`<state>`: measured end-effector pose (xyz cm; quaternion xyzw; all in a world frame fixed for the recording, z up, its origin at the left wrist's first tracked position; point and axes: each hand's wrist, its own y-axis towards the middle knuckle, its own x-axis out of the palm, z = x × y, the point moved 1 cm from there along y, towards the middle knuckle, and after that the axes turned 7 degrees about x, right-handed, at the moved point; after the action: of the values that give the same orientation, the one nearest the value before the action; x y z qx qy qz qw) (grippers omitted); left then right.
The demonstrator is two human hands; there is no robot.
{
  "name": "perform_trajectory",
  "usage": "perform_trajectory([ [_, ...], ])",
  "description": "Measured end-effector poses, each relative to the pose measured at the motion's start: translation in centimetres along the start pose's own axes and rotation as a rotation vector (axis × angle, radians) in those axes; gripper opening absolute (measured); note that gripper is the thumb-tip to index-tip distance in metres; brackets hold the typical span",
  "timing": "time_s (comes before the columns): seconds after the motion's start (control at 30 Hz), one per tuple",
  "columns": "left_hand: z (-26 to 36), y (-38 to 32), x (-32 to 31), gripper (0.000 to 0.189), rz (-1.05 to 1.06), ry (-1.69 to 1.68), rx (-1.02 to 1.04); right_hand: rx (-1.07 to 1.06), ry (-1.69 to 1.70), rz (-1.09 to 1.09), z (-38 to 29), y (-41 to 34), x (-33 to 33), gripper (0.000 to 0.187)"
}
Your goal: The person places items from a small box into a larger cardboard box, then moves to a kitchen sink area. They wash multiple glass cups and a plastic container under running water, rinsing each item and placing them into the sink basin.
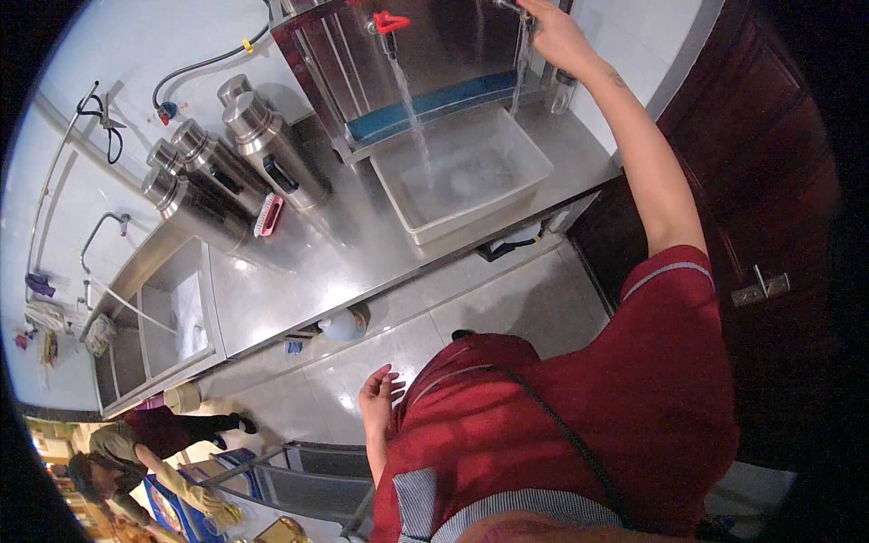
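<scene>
My right hand (560,41) reaches to the top edge of the picture, its fingers on the handle of the right tap (525,30); the fingertips are partly cut off. Water runs from this tap and from the left tap (389,41), which has a red lever. Below them, a whitish rectangular plastic tub (434,231) stands on the steel counter with water in it. The left stream falls into the tub; the right one comes down at its back edge. My left hand (380,397) hangs by my side over the floor, holding nothing, its fingers loosely curled and apart.
Several steel vacuum flasks (271,156) stand on the counter (305,271) beside a pink brush (269,216). Left of them is a steel sink (173,319). A co-worker (122,455) in gloves bends near a cart (326,468). A dark door (753,203) is at right.
</scene>
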<state>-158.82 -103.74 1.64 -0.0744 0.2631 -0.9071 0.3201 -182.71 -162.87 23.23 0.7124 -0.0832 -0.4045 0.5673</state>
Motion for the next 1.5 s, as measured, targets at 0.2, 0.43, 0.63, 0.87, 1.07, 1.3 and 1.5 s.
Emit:
perform_trajectory([
  [0.2,0.7,-3.3,0.0,0.027,0.076,-0.009,-0.012,0.466,0.338,-0.251,-8.6,-8.5,-5.3,0.049],
  [0.43,1.1,-3.6,0.7,0.027,-0.003,0.061,0.017,0.2,0.662,-0.743,-30.6,-22.9,-3.0,0.055],
  [0.63,1.3,-4.1,1.8,0.027,-0.034,0.004,0.055,0.62,0.823,-1.11,-35.3,-25.1,0.7,0.068],
  [0.87,-0.4,-7.4,3.2,0.028,0.085,-0.045,0.071,0.869,0.723,-1.024,-33.8,-28.7,7.3,0.077],
  [1.07,-2.3,-7.8,7.6,0.028,0.235,0.012,0.094,0.764,0.74,-1.04,-27.9,-27.2,8.0,0.085],
  [1.3,-3.6,-4.9,13.0,0.027,0.226,-0.066,0.21,0.582,1.106,-1.109,-23.0,-28.3,3.2,0.063],
  [1.5,-3.3,-4.8,13.9,0.027,0.274,-0.072,0.213,0.042,1.432,-1.436,-30.0,-25.7,-3.1,0.039],
])
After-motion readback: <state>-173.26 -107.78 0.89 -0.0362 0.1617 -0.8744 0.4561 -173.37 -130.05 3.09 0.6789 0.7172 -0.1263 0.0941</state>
